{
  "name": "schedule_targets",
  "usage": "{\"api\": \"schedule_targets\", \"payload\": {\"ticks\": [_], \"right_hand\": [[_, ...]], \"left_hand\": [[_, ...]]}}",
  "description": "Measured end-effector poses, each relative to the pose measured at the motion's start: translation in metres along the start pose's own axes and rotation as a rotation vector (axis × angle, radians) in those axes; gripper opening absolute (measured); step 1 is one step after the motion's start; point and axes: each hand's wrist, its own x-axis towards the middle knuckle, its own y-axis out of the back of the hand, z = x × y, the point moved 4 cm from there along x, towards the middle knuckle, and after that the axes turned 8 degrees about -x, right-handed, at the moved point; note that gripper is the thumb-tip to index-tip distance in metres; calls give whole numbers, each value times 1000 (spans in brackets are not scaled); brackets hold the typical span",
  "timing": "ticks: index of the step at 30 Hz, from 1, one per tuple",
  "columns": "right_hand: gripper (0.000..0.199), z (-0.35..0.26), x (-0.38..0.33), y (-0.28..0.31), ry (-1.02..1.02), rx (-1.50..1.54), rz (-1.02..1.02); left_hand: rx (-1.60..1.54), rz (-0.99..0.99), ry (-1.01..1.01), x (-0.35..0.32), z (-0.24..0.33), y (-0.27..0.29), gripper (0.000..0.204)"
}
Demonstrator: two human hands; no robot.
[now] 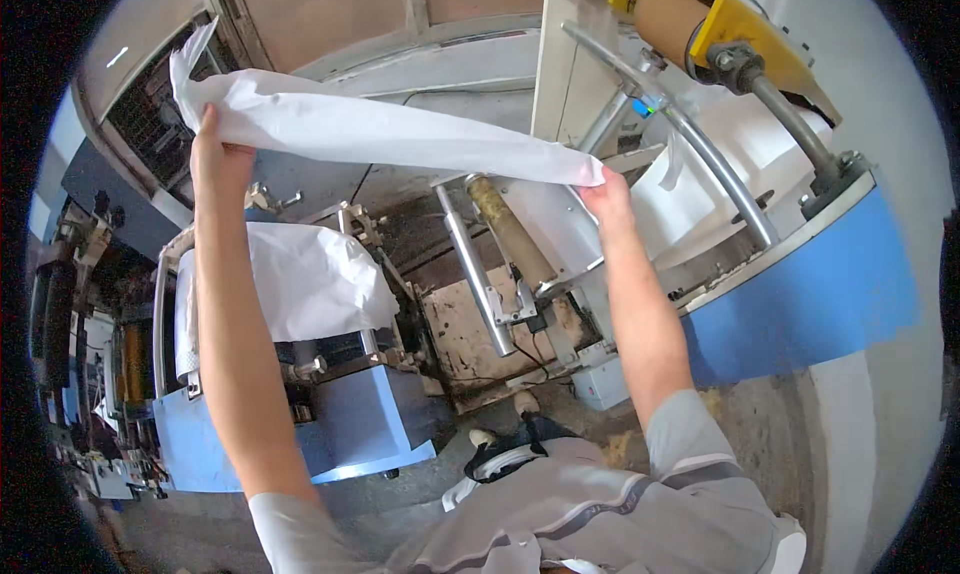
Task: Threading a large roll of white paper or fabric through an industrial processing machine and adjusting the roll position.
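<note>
A long strip of white sheet material (390, 132), gathered lengthwise, stretches between my two raised hands. Its left end is pinched in my left hand (222, 156), with a crumpled tail sticking up past the fingers. At the other end my right hand (610, 199) grips the strip's tip, thumb on top. The strip hangs in the air above the gap between two machine parts and sags only slightly. Whether it is paper or thin film I cannot tell. Below my left forearm, a separate loose white sheet (310, 284) lies draped over the left machine's rollers.
On the right stands a blue-sided machine (810, 284) with a metal bar (720, 164), a yellow bracket (745, 29) and a brown roll (665, 19). A worn roller (510, 229) and a steel roller (475, 274) sit mid-scene. A blue housing (370, 414) is at lower left.
</note>
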Motion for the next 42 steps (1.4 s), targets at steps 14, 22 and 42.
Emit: {"api": "schedule_targets", "payload": {"ticks": [14,22,42], "right_hand": [[25,39,-79,21,-116,-2,-53],[24,36,-71,6,-147,-6,-75],[27,22,-76,4,-103,-74,-86]], "left_hand": [[65,48,131,-147,-30,43,30],[-376,309,738,-227,-258,110,19],[1012,-479,-58,-181,-340,171,38]]}}
